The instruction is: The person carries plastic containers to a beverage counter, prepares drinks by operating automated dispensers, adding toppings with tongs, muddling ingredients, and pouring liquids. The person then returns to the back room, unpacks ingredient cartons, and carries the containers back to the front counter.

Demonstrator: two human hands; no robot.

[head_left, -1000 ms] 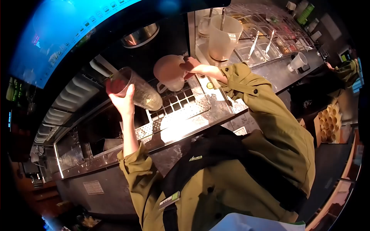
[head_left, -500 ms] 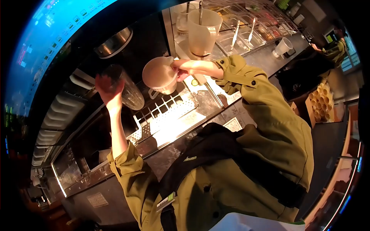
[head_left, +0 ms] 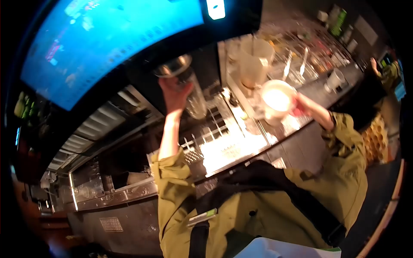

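Observation:
My left hand (head_left: pixel 174 94) is raised over the dark back of the counter, its fingers curled at the upper part of a tall clear container (head_left: pixel 196 101). That container leans, with its lower end toward the metal rack (head_left: pixel 211 135). On the right, my right hand (head_left: pixel 304 105) grips the side of a pale, translucent jug (head_left: pixel 276 99). Bright light washes out the jug's inside, so its contents cannot be made out. Behind the jug stands a larger frosted pitcher (head_left: pixel 257 60).
A round metal vessel (head_left: pixel 174 66) is just above my left hand. Topping tubs with white-handled utensils (head_left: pixel 304 62) line the back right, near a translucent cup (head_left: pixel 334 80). Stacked cones or cups (head_left: pixel 374 139) sit at far right, below another person's sleeve (head_left: pixel 389 73). A blue screen (head_left: pixel 120 43) overhangs the upper left.
The jug has moved right with my right hand, away from the rack and toward the counter's front edge. My left hand still has the clear container. The camera view has shifted.

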